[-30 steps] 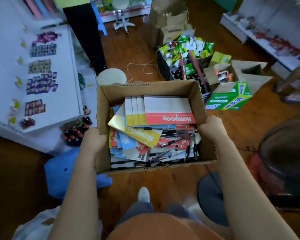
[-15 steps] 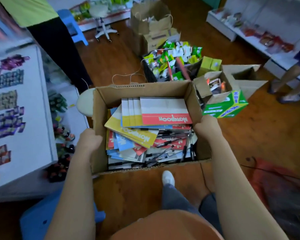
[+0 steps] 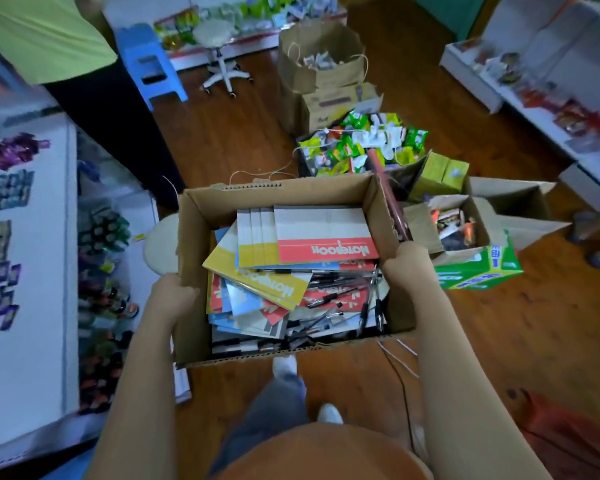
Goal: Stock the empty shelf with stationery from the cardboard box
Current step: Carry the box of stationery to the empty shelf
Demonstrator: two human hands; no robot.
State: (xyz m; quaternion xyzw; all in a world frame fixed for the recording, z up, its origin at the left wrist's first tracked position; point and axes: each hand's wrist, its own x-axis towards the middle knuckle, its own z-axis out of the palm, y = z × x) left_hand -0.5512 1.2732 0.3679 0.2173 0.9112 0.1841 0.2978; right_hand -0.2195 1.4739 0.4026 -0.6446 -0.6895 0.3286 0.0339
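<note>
I carry an open cardboard box (image 3: 201,237) in front of me above the wooden floor. My left hand (image 3: 172,297) grips its left wall and my right hand (image 3: 407,263) grips its right wall. Inside lie red, yellow and blue notebooks (image 3: 323,237) stacked loosely, with several black pens (image 3: 329,299) scattered over and beside them. A white shelf unit (image 3: 25,306) with small packets on its top runs along my left side.
A person in a green top and dark trousers (image 3: 118,109) stands ahead on the left. Boxes of snack packets (image 3: 361,143), a green carton (image 3: 478,268) and a paper bag (image 3: 319,60) crowd the floor ahead right. A blue stool (image 3: 149,60) and a white swivel stool (image 3: 219,50) stand further back.
I have walked forward with the box; the left shelf unit has slid closer and the floor boxes nearer. Both hands keep the same grip on the box walls.
</note>
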